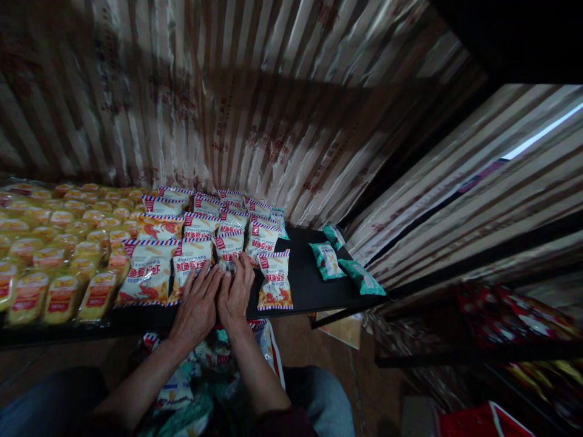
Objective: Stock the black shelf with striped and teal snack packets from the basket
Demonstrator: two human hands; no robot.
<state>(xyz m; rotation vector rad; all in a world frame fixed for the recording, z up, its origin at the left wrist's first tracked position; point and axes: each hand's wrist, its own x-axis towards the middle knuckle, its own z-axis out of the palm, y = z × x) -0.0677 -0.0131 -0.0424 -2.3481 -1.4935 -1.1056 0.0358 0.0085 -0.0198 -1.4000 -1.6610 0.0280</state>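
My left hand (197, 303) lies flat, fingers spread, on a white snack packet with red print (191, 258) near the front edge of a black shelf (310, 285). My right hand (235, 292) rests beside it with fingers stretched out over another white and red packet (228, 246). The two hands touch side by side. Several more white and red packets (274, 279) stand in rows around and behind them.
Yellow snack packets (59, 243) fill the shelf's left part. Three teal packets (327, 260) lie at the right end. A striped plastic sheet (255, 109) hangs behind. A bag of packets (204, 370) sits on my lap. Red goods (501, 321) fill a lower shelf at right.
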